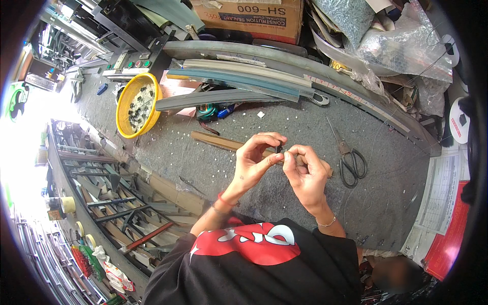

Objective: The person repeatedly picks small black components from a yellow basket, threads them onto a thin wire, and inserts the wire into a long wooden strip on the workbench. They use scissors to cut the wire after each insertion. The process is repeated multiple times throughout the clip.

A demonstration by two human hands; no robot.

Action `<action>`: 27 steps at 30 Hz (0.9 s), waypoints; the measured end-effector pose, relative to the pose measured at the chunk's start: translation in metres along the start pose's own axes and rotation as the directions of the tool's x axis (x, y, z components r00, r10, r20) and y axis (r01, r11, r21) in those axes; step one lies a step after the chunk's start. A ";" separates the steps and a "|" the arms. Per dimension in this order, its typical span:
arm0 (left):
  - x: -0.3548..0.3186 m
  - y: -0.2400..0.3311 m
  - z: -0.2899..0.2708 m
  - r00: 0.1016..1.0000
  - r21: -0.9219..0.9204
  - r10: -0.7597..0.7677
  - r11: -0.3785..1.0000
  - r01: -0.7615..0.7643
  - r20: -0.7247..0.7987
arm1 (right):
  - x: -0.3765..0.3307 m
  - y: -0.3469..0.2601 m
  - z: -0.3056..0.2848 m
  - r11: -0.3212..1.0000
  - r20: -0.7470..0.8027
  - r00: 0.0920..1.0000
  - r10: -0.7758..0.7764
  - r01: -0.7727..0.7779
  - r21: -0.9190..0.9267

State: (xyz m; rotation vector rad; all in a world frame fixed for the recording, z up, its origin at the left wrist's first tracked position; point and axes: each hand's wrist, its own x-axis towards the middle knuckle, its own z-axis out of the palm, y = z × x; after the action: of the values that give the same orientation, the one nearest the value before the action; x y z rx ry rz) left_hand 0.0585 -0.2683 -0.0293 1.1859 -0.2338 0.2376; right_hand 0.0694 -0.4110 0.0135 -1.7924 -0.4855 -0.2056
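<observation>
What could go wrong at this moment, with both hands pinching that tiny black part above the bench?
The small black part is held only by the fingertips of the left hand and right hand; if it slips, it could be hard to spot on the dark grey bench mat, which is dotted with small white bits. The scissors lie close beside the right hand, so a careless reach could catch the blades.

**Colours on the grey bench**

The bench (305,127) is covered in speckled grey felt dotted with small white flecks. A bright yellow bowl (123,109) holds black and white bits. The small part (278,148) pinched between the fingers is black. The scissors (351,160) have black handles. A brown wooden strip (218,142) lies nearby, beside grey-blue curved profiles (244,81). The cardboard box (249,18) is tan. The shirt (264,264) is black with a red-and-white print.
</observation>
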 end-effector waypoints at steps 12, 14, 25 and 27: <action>0.000 -0.001 -0.004 0.995 0.161 0.092 0.982 -0.097 0.042 | -0.002 0.002 -0.002 0.987 0.093 0.991 0.100 -0.111 0.113; 0.000 -0.001 -0.004 0.994 0.174 0.098 0.979 -0.105 0.045 | -0.002 0.003 -0.001 0.985 0.082 0.992 0.099 -0.110 0.137; -0.001 0.003 -0.003 0.995 0.163 0.092 0.982 -0.096 0.031 | 0.000 0.001 0.004 0.990 0.009 0.996 0.083 -0.084 0.113; -0.001 0.003 -0.003 0.995 0.185 0.092 0.978 -0.099 0.043 | 0.001 0.000 0.002 0.989 0.014 0.996 0.086 -0.087 0.121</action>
State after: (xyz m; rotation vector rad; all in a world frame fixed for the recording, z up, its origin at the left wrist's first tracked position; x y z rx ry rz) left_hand 0.0568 -0.2641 -0.0280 1.3675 -0.3036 0.3297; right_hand 0.0695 -0.4085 0.0135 -1.6921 -0.4169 -0.1052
